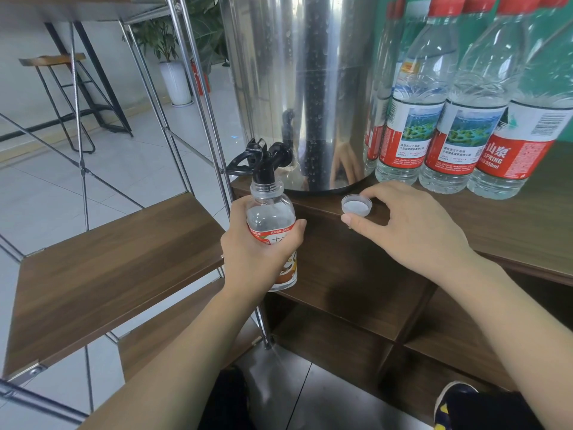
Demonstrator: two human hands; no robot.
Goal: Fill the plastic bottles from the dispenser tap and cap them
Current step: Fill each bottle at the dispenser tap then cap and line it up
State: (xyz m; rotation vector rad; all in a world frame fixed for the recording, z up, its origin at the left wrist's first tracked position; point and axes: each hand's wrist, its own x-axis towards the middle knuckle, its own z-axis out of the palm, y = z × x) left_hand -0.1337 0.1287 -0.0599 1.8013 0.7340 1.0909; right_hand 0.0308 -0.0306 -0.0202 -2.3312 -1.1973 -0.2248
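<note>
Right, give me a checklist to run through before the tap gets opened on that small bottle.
1. Small bottle mouth under the black tap spout: ok, the spout enters the neck.
2. Left hand grips the bottle's body: ok.
3. Bottle upright: ok, only slightly tilted.
4. Cap off and within reach: ok, the white cap lies inside-up on the wooden counter, pinched by the right hand.
5. A hand free for the tap lever: not ok, both hands are occupied.
6. Water level in the steel dispenser: cannot tell.
</note>
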